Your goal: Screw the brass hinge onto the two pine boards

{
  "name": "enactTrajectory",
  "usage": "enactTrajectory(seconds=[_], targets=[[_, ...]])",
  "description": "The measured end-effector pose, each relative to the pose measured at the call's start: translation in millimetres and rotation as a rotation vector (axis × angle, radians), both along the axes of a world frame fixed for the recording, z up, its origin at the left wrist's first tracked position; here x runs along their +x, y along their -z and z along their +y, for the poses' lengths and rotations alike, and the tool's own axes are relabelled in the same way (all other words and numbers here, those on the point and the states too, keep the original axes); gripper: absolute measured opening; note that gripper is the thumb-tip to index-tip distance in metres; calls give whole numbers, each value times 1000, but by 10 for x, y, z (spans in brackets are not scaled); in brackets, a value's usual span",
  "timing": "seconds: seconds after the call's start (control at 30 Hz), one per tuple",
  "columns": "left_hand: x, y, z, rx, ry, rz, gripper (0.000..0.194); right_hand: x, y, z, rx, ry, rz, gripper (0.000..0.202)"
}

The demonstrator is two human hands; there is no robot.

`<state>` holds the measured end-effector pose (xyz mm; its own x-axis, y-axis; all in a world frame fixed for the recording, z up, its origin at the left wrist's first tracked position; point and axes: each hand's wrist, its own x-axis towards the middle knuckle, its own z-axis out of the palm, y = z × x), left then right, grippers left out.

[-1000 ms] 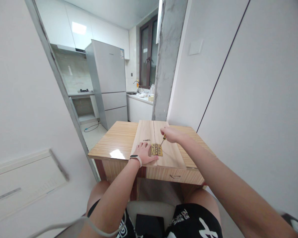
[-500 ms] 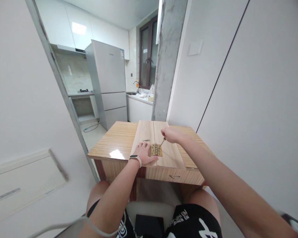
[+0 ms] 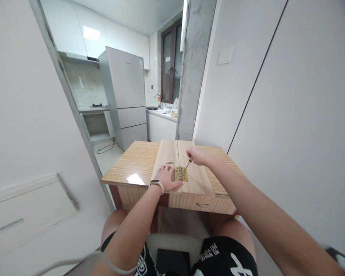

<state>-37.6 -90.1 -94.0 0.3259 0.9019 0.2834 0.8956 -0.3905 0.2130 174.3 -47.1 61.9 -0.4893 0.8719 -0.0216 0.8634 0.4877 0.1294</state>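
We find the brass hinge (image 3: pixel 181 173) across the seam between two boards (image 3: pixel 199 182) on the desk (image 3: pixel 132 161). At its two o'clock, the right hand (image 3: pixel 197 156) grasps a screwdriver (image 3: pixel 188 165), tip at the right leaf; at nine o'clock, the left hand (image 3: pixel 166 178) lies released, fingers spread on the boards.

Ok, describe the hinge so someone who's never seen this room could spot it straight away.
Find the striped wooden table, then the two pale boards side by side across its top. The hinge spans both, beside the left hand. Unlike the slim screwdriver pointing at it, it's a flat, gold-coloured plate with a ridged spine.
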Motion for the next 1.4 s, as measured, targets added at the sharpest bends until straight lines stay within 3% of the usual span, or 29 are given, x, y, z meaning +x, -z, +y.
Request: enactTrajectory(seconds=[0.27, 0.4, 0.53, 1.07, 1.4], targets=[[-2, 7, 10, 9, 5, -14, 90, -1, 13, 14, 53, 69, -2, 13], [-4, 3, 9, -1, 7, -12, 89, 33, 29, -7, 26, -17, -23, 13], [-2, -1, 2, -9, 1, -7, 89, 83, 38, -36, 48, -89, -32, 27], [3, -12, -10, -15, -2, 0, 91, 51, -22, -11, 48, -26, -30, 13], [12, -9, -1, -29, -18, -3, 92, 34, -12, -52, 44, -10, -78, 17]])
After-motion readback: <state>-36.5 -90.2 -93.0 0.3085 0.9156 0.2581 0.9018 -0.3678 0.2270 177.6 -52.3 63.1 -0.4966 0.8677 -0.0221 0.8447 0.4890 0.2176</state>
